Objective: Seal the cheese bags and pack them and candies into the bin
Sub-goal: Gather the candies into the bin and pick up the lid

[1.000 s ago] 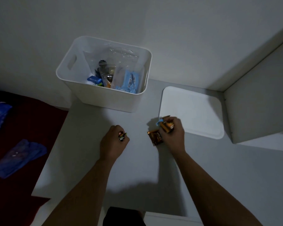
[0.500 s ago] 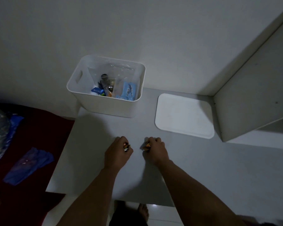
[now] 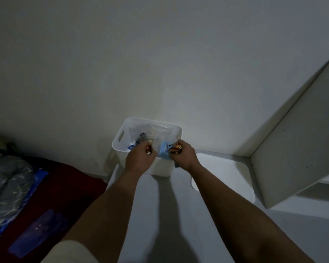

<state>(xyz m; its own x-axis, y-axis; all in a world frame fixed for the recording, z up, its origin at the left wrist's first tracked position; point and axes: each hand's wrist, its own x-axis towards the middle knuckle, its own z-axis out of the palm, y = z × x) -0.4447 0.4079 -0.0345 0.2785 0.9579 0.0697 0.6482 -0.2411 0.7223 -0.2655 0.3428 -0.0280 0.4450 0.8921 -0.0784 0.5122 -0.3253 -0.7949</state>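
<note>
Both hands reach over the near rim of the white bin. The left hand has its fingers curled round a dark red-wrapped candy, which pokes out past the knuckles above the bin's inside. The right hand grips orange-wrapped candies just beside a light blue packet. Beyond the fingertips, a clear bag lies in the bin. A white tray sits right of the right wrist.
</note>
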